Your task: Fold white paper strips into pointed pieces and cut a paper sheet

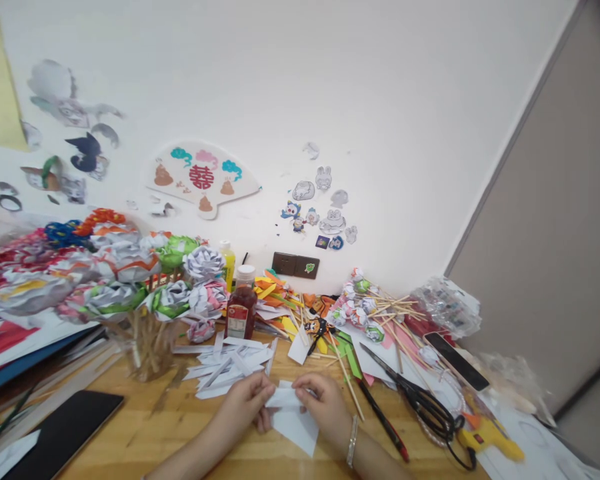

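Between my two hands is a piece of white paper (296,427), with a folded strip along its upper edge and a pointed corner hanging toward me. My left hand (253,402) pinches the left end of the fold. The right end is pinched by my right hand (323,403), which has a bracelet at the wrist. Just behind lies a loose heap of white paper strips (225,367). A red-labelled bottle of dark red liquid (241,303) with a white cap stands upright behind that heap.
Paper flowers on sticks (125,293) crowd the left side, near a black tablet-like slab (70,427). To the right lie black scissors (425,403), a pen (384,420), a yellow glue gun (493,437), a phone (457,360) and small paper flowers (353,307) on sticks.
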Available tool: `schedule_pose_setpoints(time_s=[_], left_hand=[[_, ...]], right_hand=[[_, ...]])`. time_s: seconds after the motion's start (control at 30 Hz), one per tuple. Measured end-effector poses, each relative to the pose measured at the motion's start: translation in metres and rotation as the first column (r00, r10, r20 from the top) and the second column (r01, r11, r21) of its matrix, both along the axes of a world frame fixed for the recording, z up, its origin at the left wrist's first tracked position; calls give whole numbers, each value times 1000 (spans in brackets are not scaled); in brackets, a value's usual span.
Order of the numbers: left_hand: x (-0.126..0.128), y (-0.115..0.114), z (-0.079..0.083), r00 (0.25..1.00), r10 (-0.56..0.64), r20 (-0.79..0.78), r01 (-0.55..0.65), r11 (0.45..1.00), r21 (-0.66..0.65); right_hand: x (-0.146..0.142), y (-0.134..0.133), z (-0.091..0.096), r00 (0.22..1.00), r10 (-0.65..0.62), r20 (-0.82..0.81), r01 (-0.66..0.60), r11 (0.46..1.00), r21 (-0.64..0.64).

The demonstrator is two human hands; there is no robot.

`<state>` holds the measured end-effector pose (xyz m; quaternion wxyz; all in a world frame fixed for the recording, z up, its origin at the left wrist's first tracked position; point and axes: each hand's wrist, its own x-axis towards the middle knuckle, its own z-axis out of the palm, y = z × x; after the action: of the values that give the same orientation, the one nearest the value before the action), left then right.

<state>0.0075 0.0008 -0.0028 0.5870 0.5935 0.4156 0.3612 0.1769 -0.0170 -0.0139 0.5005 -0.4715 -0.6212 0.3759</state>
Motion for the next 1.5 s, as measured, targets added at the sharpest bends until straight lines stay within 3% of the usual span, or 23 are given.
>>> schedule_pose_setpoints(time_s=[0.4, 0.73, 0.9, 1.07, 1.23, 1.5], left_hand=[[0, 4, -2, 999, -9, -42, 9, 1000, -1], [-3, -7, 5, 985, -136, -107, 152, 977, 149], [-2, -7, 3, 984, -119, -131, 137, 981, 139], [-3, -1, 1, 983, -126, -134, 138, 987, 83], [-1, -1, 3, 985, -122, -126, 132, 989, 73], [-4, -4, 1, 980, -178, -86, 186, 978, 97]], right_hand=[[0, 3, -4, 1000, 0, -6, 0, 1000, -18], [0, -3, -4, 995, 66, 78, -67, 998, 10], [-1, -5, -5, 991, 132, 0, -132, 991, -23], [0, -4, -2, 984, 175, -22, -174, 984, 28], [0, 0, -4, 968, 206, -145, -212, 977, -25], [-2, -1, 2, 996, 80, -49, -83, 995, -63]])
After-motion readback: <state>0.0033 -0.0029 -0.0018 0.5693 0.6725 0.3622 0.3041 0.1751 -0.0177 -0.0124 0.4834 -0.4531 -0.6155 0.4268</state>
